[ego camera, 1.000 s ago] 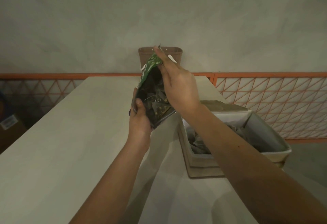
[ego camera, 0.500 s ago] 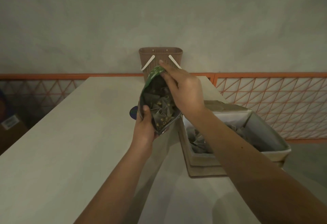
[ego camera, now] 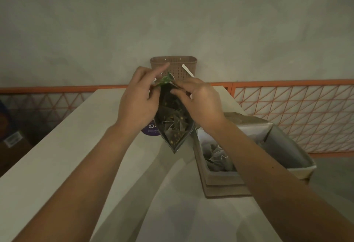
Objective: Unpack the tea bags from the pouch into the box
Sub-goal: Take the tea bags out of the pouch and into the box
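A dark pouch (ego camera: 172,127) with a green top edge hangs upright above the table, its mouth spread wide. Several pyramid tea bags (ego camera: 173,122) show inside it. My left hand (ego camera: 137,102) pinches the left side of the pouch's mouth. My right hand (ego camera: 201,102) pinches the right side. To the right stands an open cardboard box (ego camera: 220,176) with several tea bags (ego camera: 216,157) lying in its near left part; my right forearm hides some of it.
A pale long table (ego camera: 57,155) runs away from me. A purple round label (ego camera: 151,129) lies on it behind the pouch. A brown woven basket (ego camera: 173,65) stands at the far end against the wall. An orange mesh railing (ego camera: 287,115) runs along the right.
My left hand has moved from the pouch's lower side up to its top edge. Both hands now hold the mouth spread. The pouch hangs more upright.
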Tool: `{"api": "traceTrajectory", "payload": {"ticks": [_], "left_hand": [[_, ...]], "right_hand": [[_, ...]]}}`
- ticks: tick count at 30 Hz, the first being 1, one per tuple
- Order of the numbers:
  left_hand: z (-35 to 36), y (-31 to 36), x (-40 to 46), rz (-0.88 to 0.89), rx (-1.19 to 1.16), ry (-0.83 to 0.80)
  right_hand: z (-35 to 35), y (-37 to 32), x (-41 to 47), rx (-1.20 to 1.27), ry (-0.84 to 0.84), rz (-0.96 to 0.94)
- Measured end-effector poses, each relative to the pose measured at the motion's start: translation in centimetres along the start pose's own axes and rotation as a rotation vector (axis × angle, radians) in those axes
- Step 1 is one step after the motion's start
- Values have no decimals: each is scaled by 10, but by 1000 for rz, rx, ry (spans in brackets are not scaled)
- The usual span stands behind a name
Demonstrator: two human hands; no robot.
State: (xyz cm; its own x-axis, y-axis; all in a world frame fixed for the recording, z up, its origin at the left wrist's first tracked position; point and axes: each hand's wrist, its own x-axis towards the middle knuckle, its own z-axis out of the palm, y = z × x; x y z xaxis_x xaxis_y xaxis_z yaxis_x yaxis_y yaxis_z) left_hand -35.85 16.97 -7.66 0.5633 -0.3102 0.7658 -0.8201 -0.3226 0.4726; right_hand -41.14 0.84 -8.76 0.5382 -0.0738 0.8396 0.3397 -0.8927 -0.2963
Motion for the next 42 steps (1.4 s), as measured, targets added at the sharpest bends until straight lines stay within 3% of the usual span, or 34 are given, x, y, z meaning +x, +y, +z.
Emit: {"api": "traceTrajectory", "payload": {"ticks": [5, 10, 14, 17, 21, 24, 27, 30, 35, 38, 42], "left_hand": [[-3, -2, 7, -10, 16, 12], [-3, 6, 11, 5, 118, -87], [1, 12, 14, 44, 149, 18], [6, 16, 16, 52, 181, 74], [11, 18, 17, 36, 200, 98], [13, 18, 16, 38, 177, 92], [11, 19, 17, 37, 126, -12], [8, 18, 22, 38, 74, -106], [13, 22, 28, 45, 37, -114], [17, 26, 28, 38, 64, -72], [21, 27, 27, 3, 83, -34]], "right_hand": [[-4, 6, -33, -36, -17, 92], [-9, 7, -38, 46, 10, 229], [-16, -1, -40, 97, -11, 366], [-19, -7, -49, 102, -11, 262], [-19, -10, -68, -151, -167, 110], [-14, -12, -70, -431, -283, 197], [-16, -11, -68, -489, -296, 247], [-18, -4, -68, -451, -206, 242], [-20, 0, -67, -263, 5, 261], [-24, -1, -64, 15, 114, 294], [-48, -6, -57, 389, 222, 515]]}}
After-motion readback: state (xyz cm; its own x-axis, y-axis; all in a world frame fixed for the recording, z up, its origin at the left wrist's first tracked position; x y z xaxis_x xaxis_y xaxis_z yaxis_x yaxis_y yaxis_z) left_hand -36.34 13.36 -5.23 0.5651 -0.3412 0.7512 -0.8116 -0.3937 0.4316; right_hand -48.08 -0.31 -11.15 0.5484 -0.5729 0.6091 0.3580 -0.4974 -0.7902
